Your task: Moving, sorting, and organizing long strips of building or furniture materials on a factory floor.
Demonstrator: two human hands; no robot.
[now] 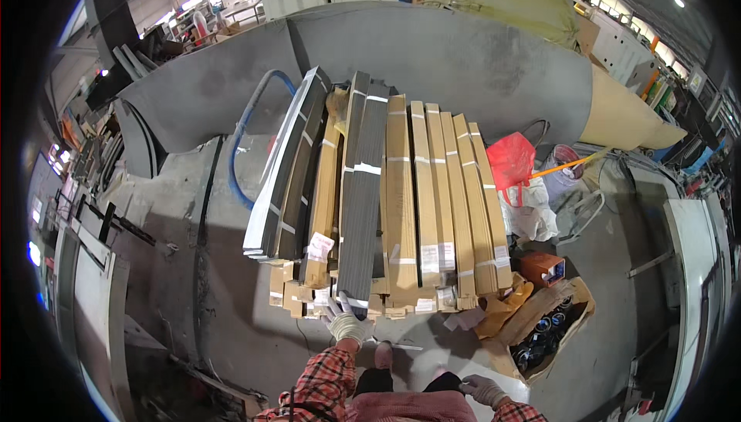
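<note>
My left hand (345, 323), in a pale work glove, reaches to the near end of a bundle of long dark grey strips (361, 214) bound with white bands. Its fingers are stretched out and apart, at the bundle's lower left corner. My gloved right hand (484, 391) hangs low beside my lap, close to a reddish apron (413, 406). Its fingers are loosely bent, and nothing shows in them. Left of the dark bundle lies a long cardboard carton (321, 221) with a white label. Several more long brown cartons (401, 198) lie side by side to the right.
White-edged dark strips (284, 167) lie at the stack's left, beside a blue hose (241, 136). At right stand an open cardboard box (505, 352) of dark round parts, a red bag (510, 163) and a bucket (563, 171). A large curved grey panel (432, 59) spans the back.
</note>
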